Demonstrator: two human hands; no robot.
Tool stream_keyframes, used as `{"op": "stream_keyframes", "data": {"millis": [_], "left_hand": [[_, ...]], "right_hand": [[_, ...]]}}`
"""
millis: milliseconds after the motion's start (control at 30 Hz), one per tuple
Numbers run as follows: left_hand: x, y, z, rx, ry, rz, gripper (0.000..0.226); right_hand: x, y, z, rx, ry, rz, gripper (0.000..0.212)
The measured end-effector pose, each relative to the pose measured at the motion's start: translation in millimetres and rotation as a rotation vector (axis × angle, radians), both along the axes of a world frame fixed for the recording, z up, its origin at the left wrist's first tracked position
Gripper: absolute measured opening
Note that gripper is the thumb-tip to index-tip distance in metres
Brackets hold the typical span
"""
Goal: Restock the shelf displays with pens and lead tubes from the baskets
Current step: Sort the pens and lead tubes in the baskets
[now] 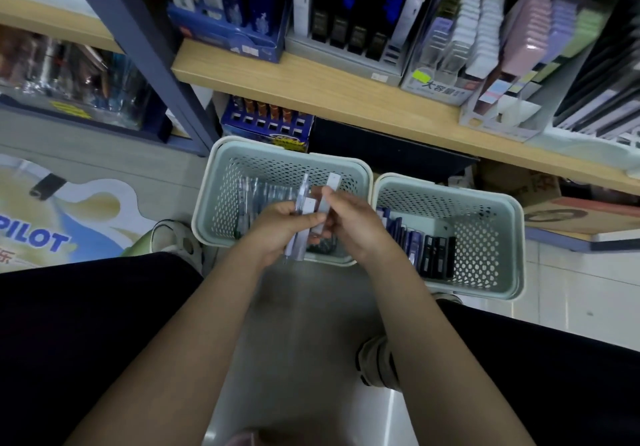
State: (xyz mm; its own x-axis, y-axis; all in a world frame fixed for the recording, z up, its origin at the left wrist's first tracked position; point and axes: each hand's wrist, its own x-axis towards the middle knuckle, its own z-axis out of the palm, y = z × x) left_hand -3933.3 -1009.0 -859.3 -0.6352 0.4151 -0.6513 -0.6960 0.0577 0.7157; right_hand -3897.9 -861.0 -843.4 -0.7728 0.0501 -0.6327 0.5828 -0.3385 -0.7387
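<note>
We hold a small bundle of packaged pens (300, 219), slim clear plastic sleeves with pale card tops, above the left basket (221, 186). Our left hand (277, 229) curls its fingers round the lower part of the bundle, while our right hand (349, 219) pinches one flat grey-white packet (327, 200) beside it, thumb on top. The left basket is pale green plastic, rectangular with rounded corners and perforated walls, and more clear-sleeved pens (256, 196) lie inside it. Just beside it on the glossy tiled floor (311, 324) stands a matching right basket (485, 203) that holds dark blue and black lead tubes (427, 251) stood on edge in a row. Above both runs a light wood-grain shelf (346, 99), carrying a grey display tray (346, 61) of black boxed pens and a clear acrylic display (446, 65) of stepped slots.
</note>
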Motion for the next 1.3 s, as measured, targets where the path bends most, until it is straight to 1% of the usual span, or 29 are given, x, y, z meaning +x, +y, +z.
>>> {"op": "stream_keyframes", "data": {"millis": [67,100,200,300,367,433,500,567,667,733,800,867,967,1100,1133,1167,1200,1233,1300], "left_hand": [[2,9,7,0.007,-0.001,-0.049,0.015],[2,14,11,0.01,-0.003,-0.067,0.014],[2,23,16,0.038,0.0,-0.065,0.016],[3,35,20,-0.003,0.034,-0.042,0.019],[6,48,25,-0.054,0.08,0.011,0.021],[11,63,31,-0.105,0.089,0.083,0.024],[16,75,33,-0.163,0.102,0.092,0.024],[18,86,34,-0.175,0.103,0.035,0.019],[22,99,34,-0.048,0.027,-0.089,0.026],[25,103,33,0.0,0.014,-0.156,0.025],[27,104,32,-0.012,0.039,-0.199,0.02],[28,104,27,-0.042,0.051,-0.209,0.022],[27,102,21,-0.11,0.079,-0.168,0.026],[26,99,16,-0.333,0.254,-0.145,0.012],[25,98,13,-0.388,0.289,-0.142,0.013],[24,96,10,-0.437,0.31,-0.146,0.02],[24,95,5,-0.479,0.317,-0.159,0.028],[25,93,2,-0.498,0.318,-0.179,0.034],[28,90,-9,-0.497,0.316,-0.226,0.037]], "right_hand": [[5,5,5,0.033,-0.002,-0.07,0.026],[7,11,7,0.04,-0.01,-0.113,0.023],[13,29,12,-0.023,-0.017,-0.225,0.03],[24,42,17,-0.006,0.003,-0.228,0.03],[31,47,20,0.012,0.022,-0.206,0.032],[37,49,23,-0.008,0.042,-0.167,0.032],[42,51,23,-0.035,0.044,-0.138,0.033],[48,57,21,-0.03,0.046,-0.131,0.03],[57,73,19,-0.008,0.055,-0.165,0.018],[62,83,17,-0.005,0.045,-0.197,0.015],[64,88,15,-0.015,0.04,-0.248,0.024],[63,91,10,-0.047,0.027,-0.291,0.031],[61,93,3,-0.074,-0.009,-0.315,0.032],[61,101,-6,-0.06,-0.051,-0.383,0.032],[61,104,-10,-0.046,-0.069,-0.387,0.031],[61,107,-14,-0.03,-0.086,-0.378,0.032],[62,108,-17,-0.018,-0.106,-0.353,0.037],[61,108,-18,-0.008,-0.132,-0.324,0.05],[61,105,-24,-0.035,-0.163,-0.27,0.081]]}}
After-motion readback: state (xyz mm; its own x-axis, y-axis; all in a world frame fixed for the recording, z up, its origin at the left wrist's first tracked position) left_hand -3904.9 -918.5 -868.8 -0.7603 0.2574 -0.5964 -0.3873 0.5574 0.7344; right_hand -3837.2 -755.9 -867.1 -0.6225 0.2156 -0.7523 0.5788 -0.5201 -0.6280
